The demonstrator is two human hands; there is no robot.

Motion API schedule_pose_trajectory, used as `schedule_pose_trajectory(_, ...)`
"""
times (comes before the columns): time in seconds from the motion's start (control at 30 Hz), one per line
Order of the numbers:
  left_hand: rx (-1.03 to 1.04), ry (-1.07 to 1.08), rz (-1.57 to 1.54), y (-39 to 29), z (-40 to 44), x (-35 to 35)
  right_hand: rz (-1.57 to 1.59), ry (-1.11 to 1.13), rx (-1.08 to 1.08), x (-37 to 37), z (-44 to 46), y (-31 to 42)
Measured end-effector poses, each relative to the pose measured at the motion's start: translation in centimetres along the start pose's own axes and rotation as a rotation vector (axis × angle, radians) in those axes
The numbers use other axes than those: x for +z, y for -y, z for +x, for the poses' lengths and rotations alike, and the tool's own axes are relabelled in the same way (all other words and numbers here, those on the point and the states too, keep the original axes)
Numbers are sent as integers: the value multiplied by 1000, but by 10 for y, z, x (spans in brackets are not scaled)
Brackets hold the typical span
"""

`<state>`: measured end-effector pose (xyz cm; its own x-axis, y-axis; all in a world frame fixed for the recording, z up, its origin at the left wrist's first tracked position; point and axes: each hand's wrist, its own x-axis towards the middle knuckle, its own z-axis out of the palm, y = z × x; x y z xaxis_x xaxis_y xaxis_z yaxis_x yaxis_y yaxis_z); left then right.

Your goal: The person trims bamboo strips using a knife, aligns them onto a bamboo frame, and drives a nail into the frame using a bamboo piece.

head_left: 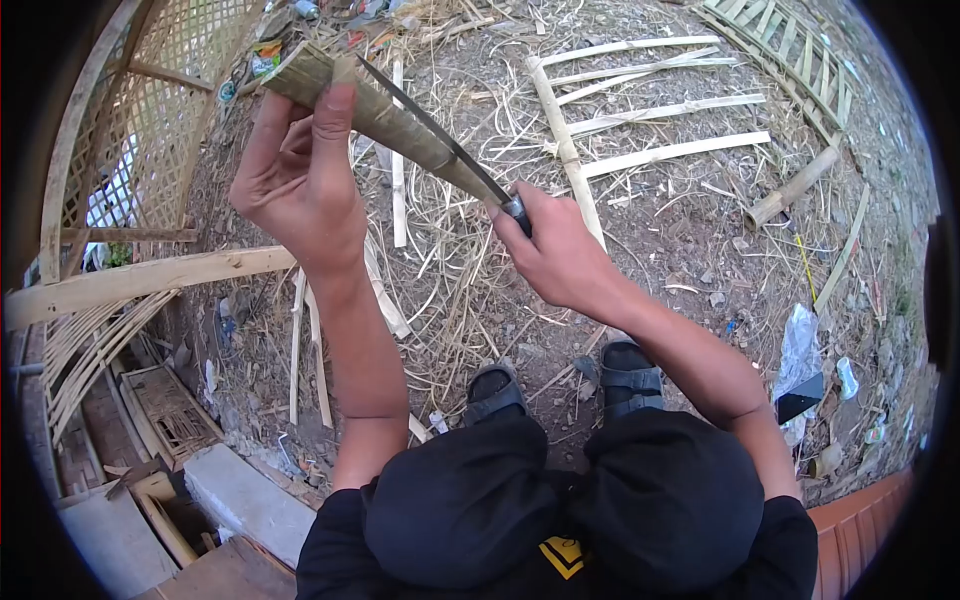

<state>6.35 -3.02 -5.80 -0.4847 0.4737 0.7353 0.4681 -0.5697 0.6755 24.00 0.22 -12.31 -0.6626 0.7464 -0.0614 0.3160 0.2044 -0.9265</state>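
Pinching a bamboo piece (400, 130) in the left hand (310, 190), wrapping the right hand (555, 245) around a knife (425, 121) alongside, above dirt ground (680, 250) littered with shavings (450, 300), near 1 lattice panel (195, 45) and slatted frame (563, 135).

"What's hidden?"
"Most of the knife handle (517, 211), inside the right hand (562, 245)."
"Cut off?"
"The lattice panel (160, 110) at 10 o'clock, the red sheet (860, 535) at 4 o'clock."
"The litter (368, 14) at 11 o'clock?"
"Too small."
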Motion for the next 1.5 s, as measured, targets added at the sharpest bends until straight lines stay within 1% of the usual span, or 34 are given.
schedule_pose_trajectory(0.07,-10,-19,12,-1,-1,3,-28,35,12,-4,0,8)
schedule_pose_trajectory(0.13,-13,-30,17,-1,0,5,-17,-8,10,-5,-2,25)
schedule_pose_trajectory(0.2,-5,-48,13,-2,-3,2,17,-45,-123,-5,-7,35)
schedule_pose_trajectory(0.23,-10,-46,16,-2,-5,1,69,-25,-48,-2,-8,29)
schedule_pose_trajectory(0.27,-11,-53,16,-4,-6,0,74,-24,-46,5,-7,11)
schedule_pose_trajectory(0.33,8,-72,3,-4,-3,2,-109,81,126,10,1,-29)
schedule_pose_trajectory(0.4,-23,-75,1,-6,-6,1,-104,100,133,4,-1,-14)
schedule_pose_trajectory(0.47,-25,-71,29,-5,-6,-1,-43,59,7,-3,-1,17)
schedule_pose_trajectory(0.5,-19,-75,52,-4,-5,-1,-7,44,-1,-8,-4,35)
schedule_pose_trajectory(0.53,-30,-70,53,-4,-7,0,-3,45,11,-5,-7,32)
schedule_pose_trajectory(0.6,-40,-74,28,-6,-6,0,100,-12,-65,6,-10,20)
schedule_pose_trajectory(0.63,-39,-73,26,-5,-6,-3,81,-48,4,26,-9,-18)
schedule_pose_trajectory(0.67,-45,-108,22,-3,-7,-8,-37,-6,65,37,-10,-64)
schedule_pose_trajectory(0.7,-52,-140,15,-1,-7,-12,-156,33,128,39,-8,-92)
schedule_pose_trajectory(0.73,-48,-138,6,1,-6,-14,-159,24,127,35,-2,-93)
schedule_pose_trajectory(0.8,-24,-129,23,3,-10,-20,-135,114,183,30,-2,-81)
schedule_pose_trajectory(0.87,-26,-107,14,3,-8,-19,-70,112,180,23,-4,-44)
schedule_pose_trajectory(0.93,-8,-163,32,0,-10,-18,14,30,-28,20,-8,-18)
schedule_pose_trajectory(0.97,-12,-159,36,-1,-12,-19,63,32,-53,21,-8,-20)
schedule_pose_trajectory(1.0,-24,-162,41,-3,-12,-21,69,30,-50,33,-6,-43)
schedule_pose_trajectory(1.07,-27,-176,39,-4,-14,-25,-53,81,292,64,-3,-124)
schedule_pose_trajectory(1.13,-40,-174,88,0,-13,-34,-257,153,347,58,-15,-176)
schedule_pose_trajectory(1.17,-35,-168,84,0,-11,-32,-254,145,346,57,-12,-173)
schedule_pose_trajectory(1.23,-20,-199,73,-3,-17,-30,-147,81,303,54,-20,-152)
schedule_pose_trajectory(1.3,-22,-209,80,-3,-16,-28,-35,48,278,46,-13,-101)
schedule_pose_trajectory(1.37,-20,-214,94,-3,-15,-27,77,64,156,34,-6,-56)
schedule_pose_trajectory(1.4,-14,-211,89,-3,-15,-26,81,69,155,27,-4,-34)
schedule_pose_trajectory(1.43,-7,-210,84,-3,-15,-27,104,52,100,20,-5,-14)
schedule_pose_trajectory(1.47,-7,-214,89,-2,-15,-28,123,36,46,18,-5,-4)
schedule_pose_trajectory(1.5,-4,-223,82,-2,-15,-29,122,42,44,19,-7,-3)
